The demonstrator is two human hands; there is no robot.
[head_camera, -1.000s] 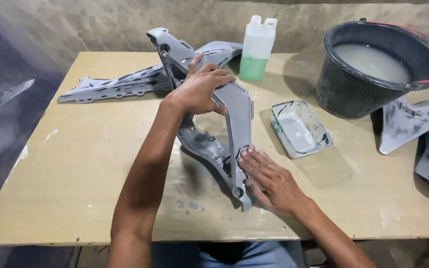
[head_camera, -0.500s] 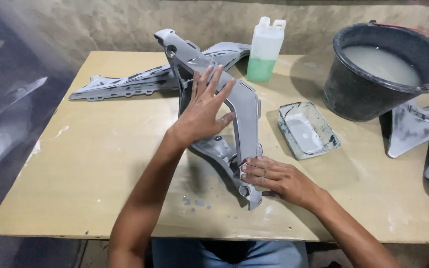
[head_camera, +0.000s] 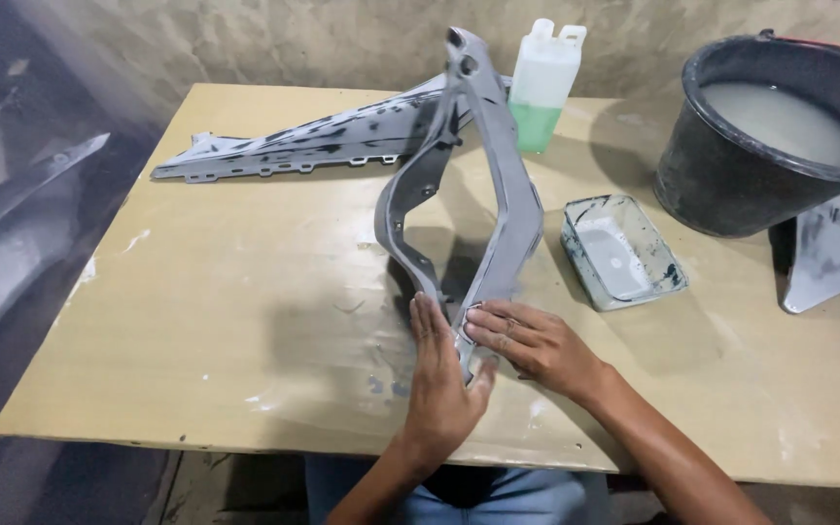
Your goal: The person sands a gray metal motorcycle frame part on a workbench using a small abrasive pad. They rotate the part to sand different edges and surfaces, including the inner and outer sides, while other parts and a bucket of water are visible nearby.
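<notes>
Right in the middle, a light wooden table (head_camera: pixel 196 321) is seen, smudged with grey and white spots, and a rough grey wall (head_camera: pixel 274 39) is seen behind it. On the table, near the front edge, a grey plastic frame (head_camera: pixel 503 194) shaped like a bent loop is stood up on its narrow end, with its top leaned toward the wall. The left hand (head_camera: pixel 444 389) is laid flat against the low end of the frame, fingers straight and pointed up. The right hand (head_camera: pixel 527 340) is pressed on the same low end from the other side, with a small pale scrap pinned under its fingers; nothing is gripped in a fist by either hand. Behind the frame, a long grey panel (head_camera: pixel 294 146) with dark streaks is laid flat on the table. A white plastic bottle (head_camera: pixel 544 87) with green liquid in its lower part is stood at the back, partly hidden by the frame's top. A small clear tray (head_camera: pixel 622 251) with milky water is set just right of the frame. A black bucket (head_camera: pixel 731 185) of cloudy water is placed at the right, and another grey piece (head_camera: pixel 828 258) is leaned beside it.
</notes>
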